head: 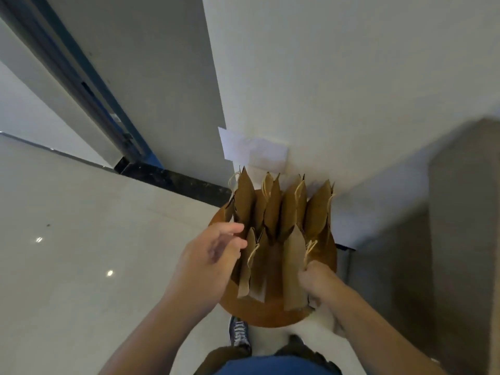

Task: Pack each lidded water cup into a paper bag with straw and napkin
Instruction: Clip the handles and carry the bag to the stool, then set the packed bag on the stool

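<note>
Right hand (317, 280) pinches a paper bag (293, 269) at the round surface (270, 315) edge; left hand (211, 255) open

Glossy pale floor tiles (67, 239) fill the left, with small light reflections. A dark door frame (81, 85) runs diagonally at far left and ends at a black threshold strip (173, 180). A white wall (351, 77) occupies the far centre and right; overlapping white paper sheets (254, 150) lie flat against it. A round brown tabletop (270, 315) sits near centre, a blurred grey block (460, 212) at right, and a laced shoe (238, 334) nearest.
</note>
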